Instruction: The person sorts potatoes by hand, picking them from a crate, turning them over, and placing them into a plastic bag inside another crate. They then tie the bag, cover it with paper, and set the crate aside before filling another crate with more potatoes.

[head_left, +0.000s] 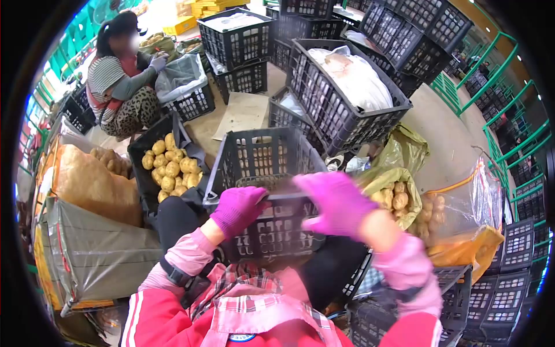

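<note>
Concrete floor (457,124) spreads beneath a crowded packing area, green railings (491,69) off to the right, and a black circular border crops every edge. Front and centre, it's the black crate (276,234), slatted plastic, open at the top, sitting just before the person's lap between the dark-clad legs. Left hand (238,211), in a knitted purple glove, has its fingers curled over the near rim. Right hand (338,205), gloved to match, is a smear of motion at that rim's right end, thumb spread from the fingers; whether it grips, can't tell. A dark blur between them hides part of the rim, and the crate's floor is hard to make out.

Over left, smooth, rounded yellow potatoes (172,168) fill a dark-lined crate (139,153); to the right, more show in the mouth of a crinkled olive bag (415,202). Far side, a large crate (370,121) bulges with white covering (352,78), and at far left a co-worker (124,81) crouches by a plastic-lined crate (193,104). Down on the clothing, a blue badge (241,337), its lettering too small to read.
</note>
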Motion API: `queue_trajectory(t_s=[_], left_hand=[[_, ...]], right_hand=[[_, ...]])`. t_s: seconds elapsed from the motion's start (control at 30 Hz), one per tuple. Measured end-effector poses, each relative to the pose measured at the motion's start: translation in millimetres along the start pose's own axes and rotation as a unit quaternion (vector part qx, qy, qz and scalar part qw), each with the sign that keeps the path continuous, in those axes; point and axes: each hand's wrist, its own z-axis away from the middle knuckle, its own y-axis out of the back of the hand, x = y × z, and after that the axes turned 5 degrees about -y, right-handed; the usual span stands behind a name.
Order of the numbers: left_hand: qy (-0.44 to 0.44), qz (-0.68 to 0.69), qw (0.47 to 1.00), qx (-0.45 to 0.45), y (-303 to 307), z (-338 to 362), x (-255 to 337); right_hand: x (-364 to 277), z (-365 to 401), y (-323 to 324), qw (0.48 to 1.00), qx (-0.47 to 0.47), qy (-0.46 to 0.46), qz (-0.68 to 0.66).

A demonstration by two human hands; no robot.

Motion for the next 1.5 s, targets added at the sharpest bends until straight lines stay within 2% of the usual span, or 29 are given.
queue_trajectory(t_s=[0.03,0.07,0.1,0.17,0.2,0.23,0.3,0.33,0.37,0.43,0.53,0.6,0.67,0.7,0.73,0.77,0.8,0.83,0.9,1.0,1.03,1.1,1.13,1.2,1.23,1.37,1.43,1.47,1.5], left_hand=[[0.012,-0.006,1.000,-0.001,7.2,-2.1,0.1],[0.013,-0.014,1.000,0.010,6.8,-1.4,-5.5],[0.011,-0.018,1.000,0.018,5.4,3.8,-12.3],[-0.038,0.034,0.986,0.157,23.6,16.2,-15.9],[-0.035,0.004,0.969,0.246,30.3,26.9,-22.2],[0.013,-0.081,0.957,0.277,38.2,44.9,-22.9],[0.152,0.031,0.910,0.384,10.8,87.4,-56.3],[0.255,0.153,0.884,0.361,-14.6,118.8,-99.4],[0.354,0.307,0.839,0.275,-32.9,149.1,-140.7],[0.323,0.574,0.688,0.305,-63.2,188.0,-152.6],[0.217,0.469,0.837,0.179,-4.0,196.2,-150.2],[0.201,0.543,0.806,0.127,1.9,214.2,-173.6],[0.279,0.698,0.630,0.196,-30.2,259.3,-231.5],[0.282,0.705,0.621,0.195,-15.2,249.0,-199.2],[0.283,0.712,0.613,0.193,16.3,227.2,-132.2],[0.286,0.720,0.603,0.189,32.6,217.9,-93.7],[0.197,0.691,0.681,0.144,21.5,220.5,-109.1],[0.101,0.653,0.742,0.113,10.8,222.7,-123.9],[-0.035,0.679,0.728,0.088,11.0,205.0,-140.6],[-0.019,0.710,0.697,0.100,34.5,140.3,-94.4],[-0.017,0.721,0.686,0.096,38.3,115.8,-68.0],[-0.018,0.754,0.653,0.073,38.3,70.3,-0.7],[-0.020,0.772,0.633,0.055,35.9,51.8,37.2],[-0.021,0.806,0.591,0.014,29.5,24.5,113.6],[-0.023,0.821,0.571,-0.008,24.8,16.2,151.4],[-0.034,0.853,0.515,-0.082,6.2,16.2,285.3],[-0.066,0.850,0.513,-0.102,-6.3,38.1,335.2],[-0.107,0.845,0.516,-0.093,-11.7,50.0,355.4],[-0.189,0.759,0.618,-0.081,-49.7,54.5,369.5]], right_hand=[[-11.1,-27.9,-44.0,0.998,-0.025,0.012,0.052],[-12.2,-47.7,-99.0,0.983,0.107,0.019,0.150],[-13.5,-76.7,-114.5,0.994,0.057,-0.054,0.077],[-7.6,-80.6,-119.5,0.990,0.136,-0.046,0.009],[-5.1,-83.2,-116.6,0.989,0.143,-0.046,-0.004],[-8.0,-86.9,-111.3,0.985,0.156,-0.064,-0.019],[-1.0,-99.7,-109.0,0.977,0.196,-0.072,-0.029],[-14.6,-102.4,-95.1,0.976,0.180,-0.113,-0.043],[-20.6,-114.6,-102.8,0.966,0.235,-0.105,-0.024],[-60.2,-130.9,-81.9,0.968,0.224,-0.115,-0.003],[-112.8,-135.5,-46.8,0.963,0.241,-0.115,0.038],[-136.8,-129.1,-17.3,0.961,0.253,-0.095,0.065],[-163.2,-111.1,11.0,0.951,0.287,-0.048,0.101],[-175.6,-99.0,26.1,0.945,0.303,-0.024,0.122],[-187.6,-84.0,43.6,0.945,0.294,-0.023,0.142],[-199.5,-65.7,60.0,0.946,0.281,-0.023,0.162],[-208.9,-47.5,72.9,0.946,0.268,-0.020,0.183],[-216.2,-29.0,81.4,0.931,0.307,-0.024,0.195],[-227.5,13.1,96.0,0.897,0.383,-0.031,0.219],[-236.0,83.6,120.2,0.836,0.488,-0.023,0.249],[-240.7,110.5,125.1,0.801,0.532,-0.012,0.273],[-274.3,175.5,135.5,0.818,0.514,-0.100,0.237],[-285.8,198.6,134.6,0.786,0.559,-0.049,0.259],[-314.2,242.2,133.6,0.756,0.606,-0.111,0.222],[-329.0,266.2,132.9,0.750,0.601,-0.225,0.160],[-339.3,357.2,121.3,0.666,0.610,-0.271,0.333],[-340.0,395.3,111.1,0.637,0.574,-0.261,0.444],[-336.6,412.5,102.5,0.615,0.567,-0.290,0.465],[-330.2,430.7,91.9,0.596,0.561,-0.314,0.481]])
